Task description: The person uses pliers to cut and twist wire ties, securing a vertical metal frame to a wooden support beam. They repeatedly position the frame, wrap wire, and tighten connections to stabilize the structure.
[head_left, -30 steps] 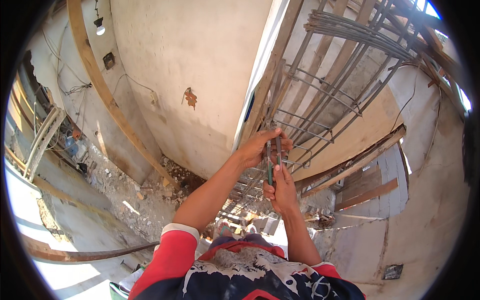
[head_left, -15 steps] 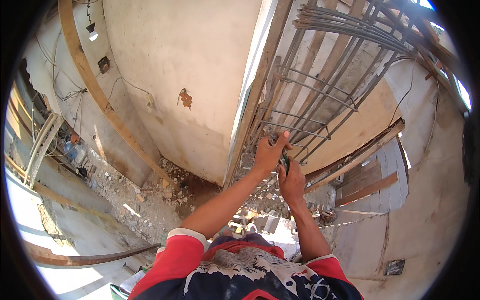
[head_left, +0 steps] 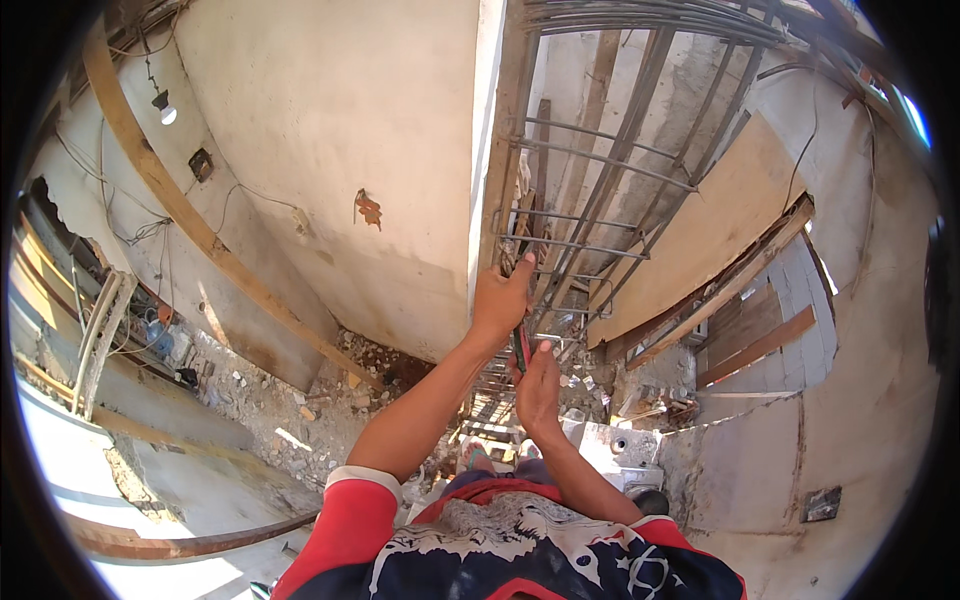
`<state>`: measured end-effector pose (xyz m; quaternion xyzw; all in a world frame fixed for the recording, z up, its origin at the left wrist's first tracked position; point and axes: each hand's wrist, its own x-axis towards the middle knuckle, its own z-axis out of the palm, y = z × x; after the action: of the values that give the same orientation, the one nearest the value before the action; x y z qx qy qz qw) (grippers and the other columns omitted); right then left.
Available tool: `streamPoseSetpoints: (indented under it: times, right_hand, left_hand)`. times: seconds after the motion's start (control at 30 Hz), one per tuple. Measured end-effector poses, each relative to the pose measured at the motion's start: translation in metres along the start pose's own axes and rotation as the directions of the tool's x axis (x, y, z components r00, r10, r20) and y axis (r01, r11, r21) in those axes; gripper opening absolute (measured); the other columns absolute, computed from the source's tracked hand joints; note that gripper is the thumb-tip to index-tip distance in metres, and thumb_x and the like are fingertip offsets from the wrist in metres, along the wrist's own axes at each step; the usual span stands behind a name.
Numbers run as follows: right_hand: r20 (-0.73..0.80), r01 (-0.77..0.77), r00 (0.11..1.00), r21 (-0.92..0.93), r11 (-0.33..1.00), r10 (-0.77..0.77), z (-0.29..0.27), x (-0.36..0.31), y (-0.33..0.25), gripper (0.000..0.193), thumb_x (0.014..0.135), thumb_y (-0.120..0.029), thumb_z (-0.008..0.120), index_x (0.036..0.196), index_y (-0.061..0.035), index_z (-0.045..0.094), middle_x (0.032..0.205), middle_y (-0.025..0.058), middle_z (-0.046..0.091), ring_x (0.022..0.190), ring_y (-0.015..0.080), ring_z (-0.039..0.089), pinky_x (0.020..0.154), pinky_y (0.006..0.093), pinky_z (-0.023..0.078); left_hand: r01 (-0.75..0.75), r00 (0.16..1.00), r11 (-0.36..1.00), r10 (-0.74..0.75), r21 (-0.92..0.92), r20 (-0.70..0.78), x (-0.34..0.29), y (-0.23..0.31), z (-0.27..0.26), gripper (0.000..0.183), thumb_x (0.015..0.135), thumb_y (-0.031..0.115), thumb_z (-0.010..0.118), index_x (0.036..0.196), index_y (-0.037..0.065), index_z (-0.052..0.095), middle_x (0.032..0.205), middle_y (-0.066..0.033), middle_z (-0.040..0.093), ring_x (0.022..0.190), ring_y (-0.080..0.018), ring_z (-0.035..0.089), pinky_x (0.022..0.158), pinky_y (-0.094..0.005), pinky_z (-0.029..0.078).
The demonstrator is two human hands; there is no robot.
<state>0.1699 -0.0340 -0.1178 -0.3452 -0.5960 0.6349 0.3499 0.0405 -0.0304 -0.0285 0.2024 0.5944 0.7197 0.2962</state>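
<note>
A rebar cage [head_left: 625,165] of long steel bars and cross stirrups rises in front of me, beside a wooden post. My left hand [head_left: 503,303] is closed at the cage's left side, just below a stirrup, with its thumb pointing up. What its fingers grip is hidden by the hand. Below and to the right of it, my right hand [head_left: 539,388] is wrapped round pliers with red and dark green handles [head_left: 521,347]. The handles point up toward the left hand. The jaws are hidden behind that hand.
A plastered wall [head_left: 340,130] stands left of the cage, with a curved-looking wooden beam [head_left: 190,210] crossing before it. Rubble [head_left: 270,415] covers the floor. To the right lean a plywood board [head_left: 705,235] and planks. A light bulb [head_left: 167,114] hangs at upper left.
Both hands have moved left and my view has shifted toward the cage. The right hand has dropped a little from the left one, and the red and green handles now show between them.
</note>
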Motion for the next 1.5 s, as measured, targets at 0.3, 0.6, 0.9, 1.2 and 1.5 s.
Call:
streamPoseSetpoints:
  times: [0.3,0.6,0.9,1.2,1.5]
  right_hand:
    - [0.754,-0.819,0.57,0.491,0.296,0.327,0.003,0.001,-0.022,0.055,0.111,-0.051,0.03,0.104,-0.0056,0.06,0.067,0.0023,0.053,0.052,0.0107,0.045,0.047,0.0257,0.038]
    - [0.07,0.27,0.963,-0.232,0.934,-0.261,0.007,0.006,0.005,0.043,0.111,-0.044,0.044,0.101,-0.0026,0.053,0.075,0.0043,0.056,0.059,0.0122,0.051,0.055,0.027,0.043]
    - [0.718,-0.728,0.655,0.516,0.452,0.235,0.004,0.002,-0.034,0.051,0.109,-0.055,0.039,0.1,-0.0075,0.056,0.063,0.0002,0.044,0.046,0.0117,0.037,0.046,0.0296,0.034]
    - [0.274,-0.365,0.914,0.23,0.902,0.3,-0.011,0.023,-0.021,0.055,0.111,-0.053,0.035,0.094,-0.0061,0.058,0.068,0.0001,0.05,0.054,0.0116,0.041,0.05,0.0252,0.036]
    - [0.378,-0.519,0.846,0.422,0.743,0.376,0.009,0.007,-0.029,0.05,0.111,-0.049,0.036,0.106,-0.0048,0.058,0.069,0.0031,0.054,0.05,0.0127,0.046,0.047,0.0268,0.035]
  left_hand:
    - [0.142,0.912,0.976,-0.063,-0.166,0.405,0.015,0.0,-0.033,0.037,0.098,0.039,0.067,0.084,0.006,0.058,0.063,-0.0086,0.063,0.066,-0.0205,0.065,0.08,-0.0357,0.053]
    - [-0.025,0.992,0.988,0.006,0.15,0.125,0.009,-0.002,-0.018,0.043,0.099,0.042,0.066,0.085,0.003,0.058,0.069,-0.0083,0.063,0.06,-0.0175,0.062,0.071,-0.0352,0.056]
    - [0.064,0.93,0.995,-0.031,-0.079,0.367,0.033,-0.011,-0.038,0.039,0.102,0.038,0.055,0.081,0.005,0.059,0.058,-0.0087,0.059,0.059,-0.0222,0.061,0.093,-0.0408,0.053]
    - [-0.092,0.934,0.991,0.054,0.093,0.352,0.019,0.007,-0.034,0.052,0.099,0.054,0.06,0.084,0.005,0.063,0.092,-0.0175,0.076,0.094,-0.0265,0.073,0.103,-0.0383,0.049]
    - [-0.021,0.929,0.997,0.047,-0.074,0.368,0.04,-0.016,-0.034,0.032,0.099,0.034,0.062,0.083,0.008,0.056,0.065,-0.0058,0.057,0.062,-0.0182,0.061,0.086,-0.0361,0.053]
